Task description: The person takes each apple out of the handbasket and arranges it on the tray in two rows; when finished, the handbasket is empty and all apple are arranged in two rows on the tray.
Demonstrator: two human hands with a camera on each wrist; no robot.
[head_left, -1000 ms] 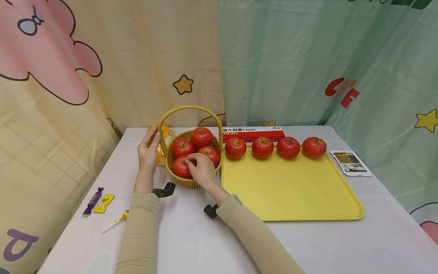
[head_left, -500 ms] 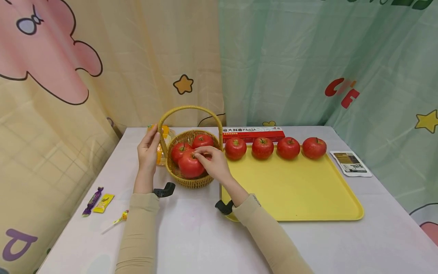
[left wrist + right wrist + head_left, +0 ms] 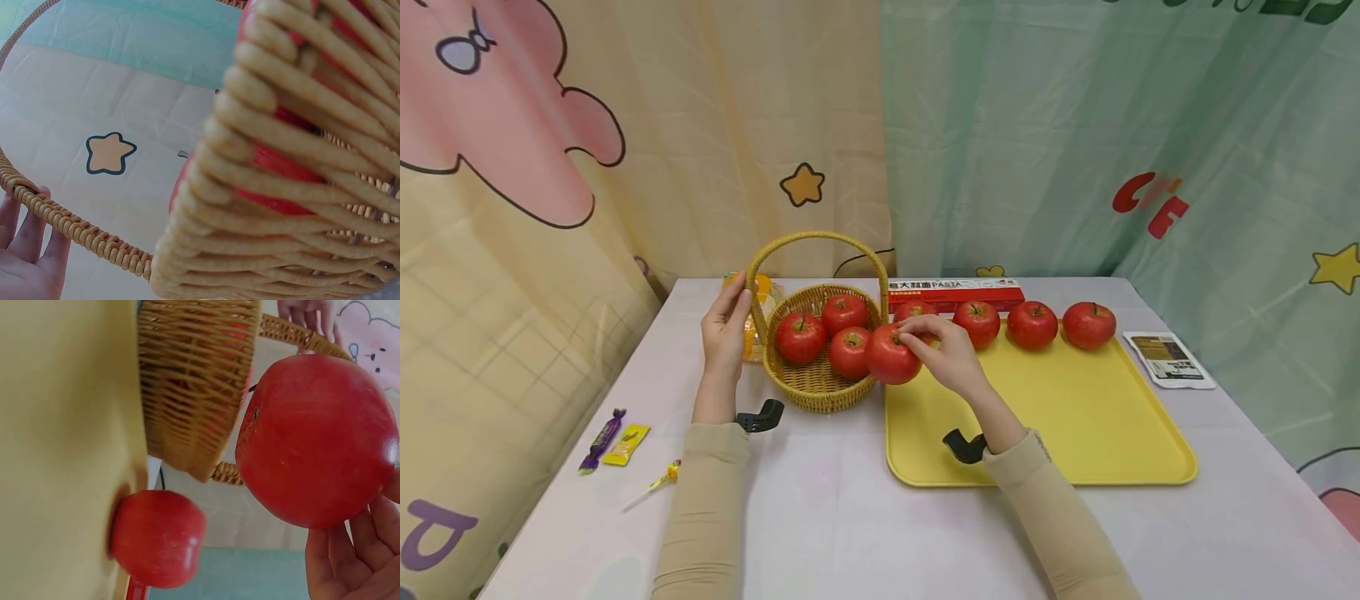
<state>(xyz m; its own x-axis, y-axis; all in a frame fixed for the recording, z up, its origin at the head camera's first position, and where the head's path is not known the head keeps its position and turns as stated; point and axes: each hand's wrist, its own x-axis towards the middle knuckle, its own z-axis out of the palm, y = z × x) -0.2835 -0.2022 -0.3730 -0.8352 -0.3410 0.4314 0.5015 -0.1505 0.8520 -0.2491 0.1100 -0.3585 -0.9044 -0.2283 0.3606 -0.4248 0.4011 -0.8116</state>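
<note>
Since half a second ago, the right hand (image 3: 951, 358) and its apple (image 3: 891, 357) have moved toward three o'clock, from above the wicker basket (image 3: 823, 402) to its right rim and the left edge of the yellow tray (image 3: 1045, 408). Thumb and fingertips pinch that apple near its top (whether on the stem itself, I cannot tell), and it hangs clear of the tray. The left hand (image 3: 724, 329) holds the basket handle (image 3: 816, 236) at its nine-o'clock side; three apples (image 3: 801, 338) sit in the basket. So high and narrow a pinch on smooth, round fruit could slip, I judge, dropping the apple on the tray's rim, where it may bruise or roll. Carried low toward one o'clock, it could bump the nearest apple in the back row (image 3: 914, 309) and set its neighbours rolling; a tug on the handle might tip the basket. Beyond the row, at about half past one, the red-and-white box (image 3: 955, 293) reads "意大利面 PASTA", its smaller lines too blurred; the pouch (image 3: 1168, 360) at three o'clock carries print too small to read. On the curtain (image 3: 1000, 150), at two o'clock, red letters look like "C" and "E".
</note>
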